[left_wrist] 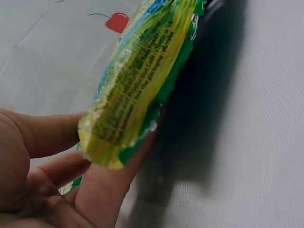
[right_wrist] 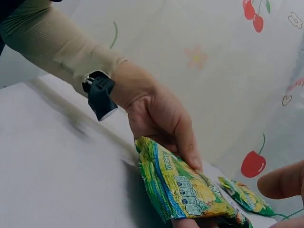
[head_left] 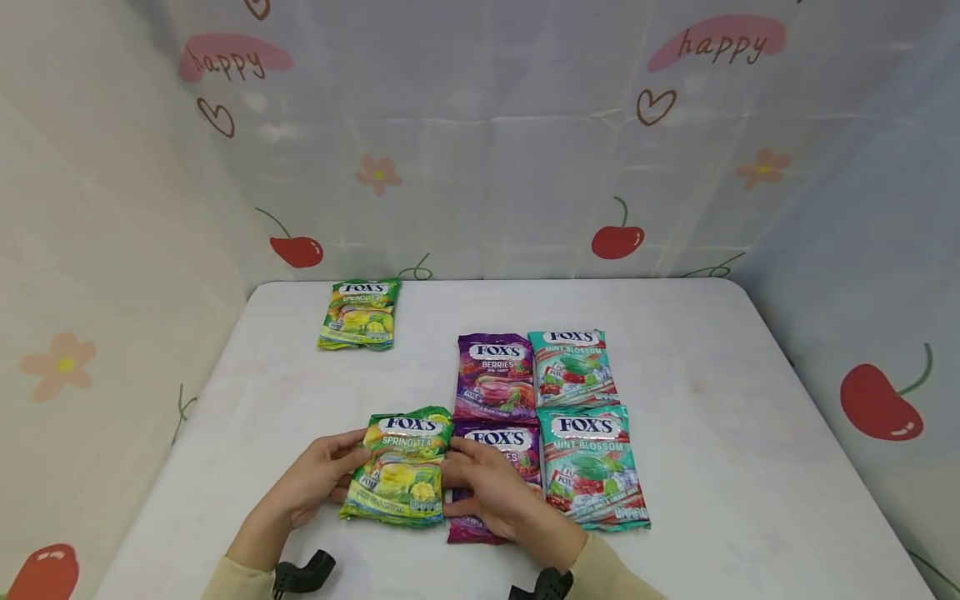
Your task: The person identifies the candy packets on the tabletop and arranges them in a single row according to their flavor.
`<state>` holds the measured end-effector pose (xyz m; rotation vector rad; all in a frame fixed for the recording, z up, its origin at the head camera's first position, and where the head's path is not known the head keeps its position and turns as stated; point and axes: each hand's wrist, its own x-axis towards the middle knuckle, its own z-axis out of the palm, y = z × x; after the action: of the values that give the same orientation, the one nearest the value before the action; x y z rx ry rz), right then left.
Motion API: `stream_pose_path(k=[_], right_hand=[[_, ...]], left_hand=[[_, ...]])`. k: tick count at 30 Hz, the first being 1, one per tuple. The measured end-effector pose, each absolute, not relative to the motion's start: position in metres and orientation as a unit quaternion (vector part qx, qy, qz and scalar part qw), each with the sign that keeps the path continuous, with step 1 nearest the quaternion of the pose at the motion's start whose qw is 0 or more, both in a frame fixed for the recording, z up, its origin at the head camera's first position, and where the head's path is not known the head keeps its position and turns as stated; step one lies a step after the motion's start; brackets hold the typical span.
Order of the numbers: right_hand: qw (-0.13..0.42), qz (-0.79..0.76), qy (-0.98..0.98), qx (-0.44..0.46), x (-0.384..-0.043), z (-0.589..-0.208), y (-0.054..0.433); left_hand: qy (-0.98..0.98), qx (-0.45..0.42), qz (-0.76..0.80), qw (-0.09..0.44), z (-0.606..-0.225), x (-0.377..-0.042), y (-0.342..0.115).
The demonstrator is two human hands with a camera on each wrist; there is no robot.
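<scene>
A green and yellow Fox's Spring Tea candy bag is held face up between both hands, slightly above the table. My left hand pinches its left edge, thumb on top and fingers beneath, as the left wrist view shows. On the right edge, my right hand grips the bag; in the right wrist view some fingertips are under it while another finger stands apart. Under the right hand lies a purple Fox's Berries bag, partly covered.
Another Berries bag lies behind, beside two teal Mint Blossom bags, one farther and one nearer. A second Spring Tea bag lies at the back left of the white table. Printed curtains enclose it.
</scene>
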<state>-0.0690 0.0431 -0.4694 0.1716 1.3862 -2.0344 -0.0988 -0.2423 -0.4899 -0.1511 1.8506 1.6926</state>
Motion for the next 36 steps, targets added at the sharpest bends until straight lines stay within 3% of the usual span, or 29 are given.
stream_pose_path(k=[20, 36], right_hand=[[0.331, -0.803, 0.494, 0.034, -0.079, -0.468, 0.034], [0.278, -0.791, 0.544, 0.025, -0.121, -0.465, 0.049]], left_hand=[[0.584, 0.001, 0.739, 0.336, -0.482, -0.104, -0.244], [0.565, -0.020, 0.761, 0.319, -0.467, -0.148, -0.218]])
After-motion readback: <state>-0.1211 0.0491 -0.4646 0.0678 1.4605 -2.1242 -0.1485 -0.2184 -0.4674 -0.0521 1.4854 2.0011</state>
